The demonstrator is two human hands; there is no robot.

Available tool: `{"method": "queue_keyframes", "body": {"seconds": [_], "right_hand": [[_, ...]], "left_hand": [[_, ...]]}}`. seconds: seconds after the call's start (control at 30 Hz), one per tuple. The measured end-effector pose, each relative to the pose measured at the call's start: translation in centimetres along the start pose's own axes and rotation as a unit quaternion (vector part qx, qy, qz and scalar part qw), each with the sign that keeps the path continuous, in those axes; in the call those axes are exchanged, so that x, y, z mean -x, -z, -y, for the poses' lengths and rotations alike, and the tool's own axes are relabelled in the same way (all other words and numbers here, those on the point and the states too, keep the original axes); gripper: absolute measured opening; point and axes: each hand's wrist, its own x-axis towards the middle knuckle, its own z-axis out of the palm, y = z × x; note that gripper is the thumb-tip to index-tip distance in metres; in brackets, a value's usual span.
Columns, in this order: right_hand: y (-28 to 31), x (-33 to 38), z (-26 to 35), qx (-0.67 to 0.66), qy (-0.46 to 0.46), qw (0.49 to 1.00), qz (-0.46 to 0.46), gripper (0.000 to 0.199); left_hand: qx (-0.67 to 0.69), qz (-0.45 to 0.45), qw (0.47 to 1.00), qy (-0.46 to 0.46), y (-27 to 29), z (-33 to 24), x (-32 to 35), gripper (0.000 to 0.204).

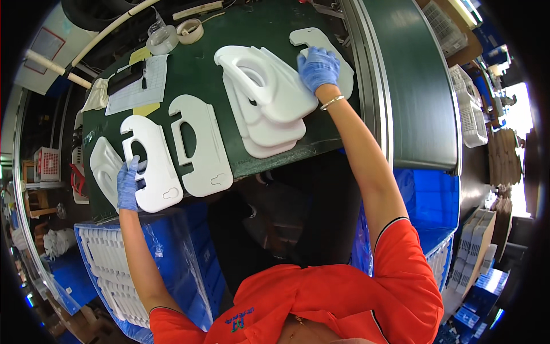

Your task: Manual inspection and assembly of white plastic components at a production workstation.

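My left hand [127, 184], in a blue glove, grips the left side of a white plastic panel [158, 163] with a hooked cut-out handle. Just left of it, another white panel [104, 163] is partly behind my hand. To its right a similar panel [205, 143] lies flat on the green table. Two or more panels are stacked in the middle, a rounded white one [286, 103] on top. At the right my gloved right hand [319, 69] is closed over the handle side of a further white panel [342, 56]; its palm and the covered edge are hidden.
Papers [154, 77], a dark flat case [125, 77] and tape rolls [190, 31] occupy the table's far left. A metal rail [372, 86] and dark green conveyor belt [415, 86] border the right. Blue-lined crates [189, 246] with white parts stand below the front edge.
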Motion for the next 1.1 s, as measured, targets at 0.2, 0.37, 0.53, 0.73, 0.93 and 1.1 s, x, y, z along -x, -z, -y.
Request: {"method": "queue_keyframes", "body": {"seconds": [0.2,0.37,0.53,0.73,0.93,1.1], "right_hand": [[-4.3,-1.8,-3.4,0.102,0.005,0.987,0.123,0.029],[-0.9,-1.2,-3.0,0.004,0.020,1.000,0.011,0.022],[6.4,3.3,0.4,-0.154,0.168,0.961,-0.157,0.027],[14.5,13.3,2.2,-0.240,0.417,0.869,-0.114,0.032],[15.6,19.8,0.9,-0.235,0.384,0.874,-0.185,0.034],[13.2,25.2,0.7,-0.754,-0.041,0.653,0.060,0.039]], "left_hand": [[-0.064,0.040,0.996,-0.055,0.0,1.0,-1.2,0.036],[-0.105,0.028,0.986,-0.127,0.5,1.1,-0.7,0.041],[-0.269,-0.015,0.931,-0.248,-0.2,0.5,1.8,0.048],[0.230,0.332,0.906,-0.126,-7.0,-6.7,12.5,0.069],[0.244,0.221,0.940,-0.087,-9.7,-5.8,20.8,0.056],[0.320,0.212,0.920,-0.078,-12.4,-2.6,25.3,0.065]]}}
